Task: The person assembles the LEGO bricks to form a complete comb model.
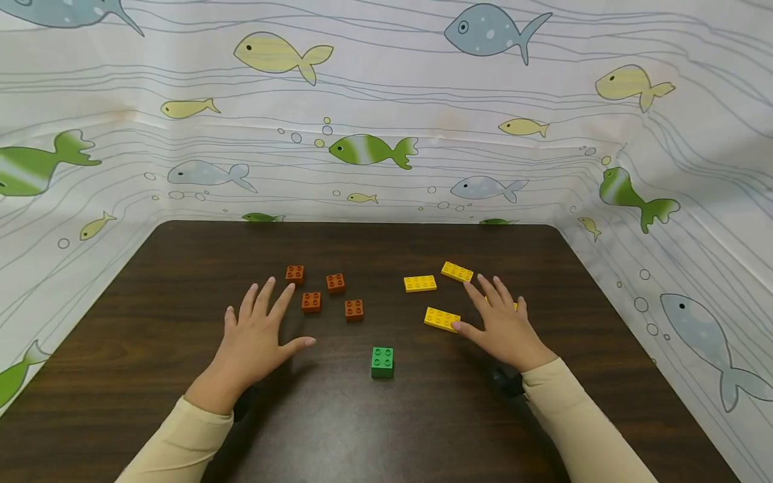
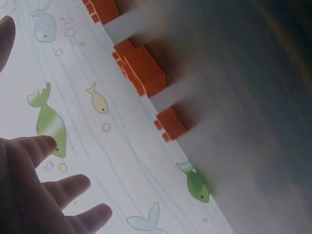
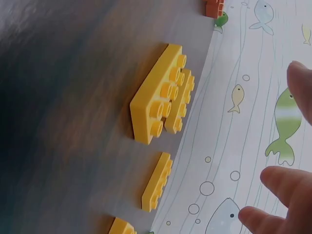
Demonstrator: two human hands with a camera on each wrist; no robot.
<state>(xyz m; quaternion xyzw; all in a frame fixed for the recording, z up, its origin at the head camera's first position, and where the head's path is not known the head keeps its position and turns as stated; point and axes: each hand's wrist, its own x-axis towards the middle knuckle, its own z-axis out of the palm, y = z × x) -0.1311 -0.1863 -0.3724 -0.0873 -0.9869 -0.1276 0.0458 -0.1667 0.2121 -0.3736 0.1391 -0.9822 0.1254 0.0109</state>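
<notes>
White cloth [image 1: 386,94]: backdrop along the table's far edge and both flanks, printed with fish [image 1: 362,149].
Table [image 1: 338,429]: dark wood-grain top, bearing all the bricks.
Left hand [image 1: 256,342]: fingers spread, grip released, nothing held; just left of the orange bricks.
Right hand [image 1: 501,329]: fingers spread, likewise grasping nothing; among the yellow bricks, its thumb meeting one brick's corner in the head view, though contact cannot be told.
Yellow bricks [image 1: 420,284]: four, flat, right of centre, one largely hidden by the right hand.
Green brick [image 1: 382,362]: single, four-studded, between the hands, on the near side of both groups.
Orange bricks [image 1: 311,302]: four, four-studded, set apart in a loose cluster left of centre.
</notes>
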